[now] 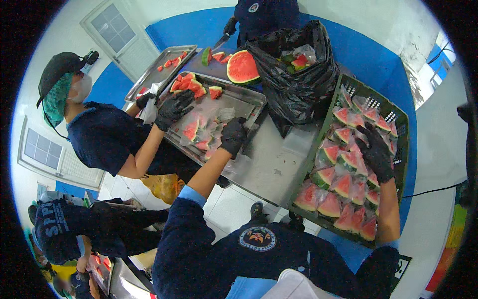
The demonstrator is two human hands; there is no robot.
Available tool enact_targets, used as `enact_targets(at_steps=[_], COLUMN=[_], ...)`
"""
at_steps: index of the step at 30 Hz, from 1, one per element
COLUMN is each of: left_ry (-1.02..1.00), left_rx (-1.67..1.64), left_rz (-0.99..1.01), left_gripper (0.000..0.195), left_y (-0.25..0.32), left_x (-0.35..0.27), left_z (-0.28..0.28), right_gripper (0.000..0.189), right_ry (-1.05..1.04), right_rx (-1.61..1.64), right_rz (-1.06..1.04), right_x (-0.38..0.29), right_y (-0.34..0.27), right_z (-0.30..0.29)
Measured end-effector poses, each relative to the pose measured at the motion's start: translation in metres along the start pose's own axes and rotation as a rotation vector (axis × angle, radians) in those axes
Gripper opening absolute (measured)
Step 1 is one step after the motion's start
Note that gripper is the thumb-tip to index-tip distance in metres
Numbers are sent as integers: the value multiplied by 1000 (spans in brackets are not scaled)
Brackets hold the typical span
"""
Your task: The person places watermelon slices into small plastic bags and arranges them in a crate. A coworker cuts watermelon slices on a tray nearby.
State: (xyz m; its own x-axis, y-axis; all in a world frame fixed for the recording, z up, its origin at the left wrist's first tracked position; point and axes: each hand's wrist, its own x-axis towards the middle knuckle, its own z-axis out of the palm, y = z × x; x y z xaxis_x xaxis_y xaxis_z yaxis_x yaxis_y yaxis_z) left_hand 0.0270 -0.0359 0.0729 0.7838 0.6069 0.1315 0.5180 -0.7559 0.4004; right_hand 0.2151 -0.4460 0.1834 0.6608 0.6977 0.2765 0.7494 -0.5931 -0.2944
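Observation:
My left hand (234,137), in a black glove, is over the right part of a metal tray (257,98), at the wrapped watermelon slices (203,144); its fingers are bent and whether they grip a slice is unclear. My right hand (374,151), also black-gloved, rests with fingers spread on bagged watermelon wedges (343,185) in a dark green plastic crate (402,149). The wedges lie in rows in clear bags. Unwrapped watermelon pieces (188,83) lie at the tray's far end, close to a co-worker's gloved hand.
A black garbage bag (295,93) with rinds and plastic stands between tray and crate on the metal table (274,164). Beyond are a cut watermelon (242,67) and a person with a knife (221,41). A masked co-worker stands at the left beside a second tray (164,59).

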Motion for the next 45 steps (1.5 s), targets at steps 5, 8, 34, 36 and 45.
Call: enact_targets(at_steps=[5,8,34,36,45], left_ry=[-26,-177,-92,-235,-1197], left_rx=[195,26,-244,-439,-624], left_rz=[273,560,1442,1332,1227], left_gripper=[20,26,58,64,34], left_y=[-25,4,305,323,348], left_x=[48,59,-29,-13,65], left_z=[-49,-119,-48,-27,84], right_gripper=[50,63,30,32,52], right_ry=[-77,-43,-32,-96,69], right_rx=[325,433,1973,2040,701], right_rz=[-193,-219,169,362,414], right_x=[40,55,-33,-30,-67], right_y=[-84,-125,-13,13,74], right_z=[24,39,0,-3,-21])
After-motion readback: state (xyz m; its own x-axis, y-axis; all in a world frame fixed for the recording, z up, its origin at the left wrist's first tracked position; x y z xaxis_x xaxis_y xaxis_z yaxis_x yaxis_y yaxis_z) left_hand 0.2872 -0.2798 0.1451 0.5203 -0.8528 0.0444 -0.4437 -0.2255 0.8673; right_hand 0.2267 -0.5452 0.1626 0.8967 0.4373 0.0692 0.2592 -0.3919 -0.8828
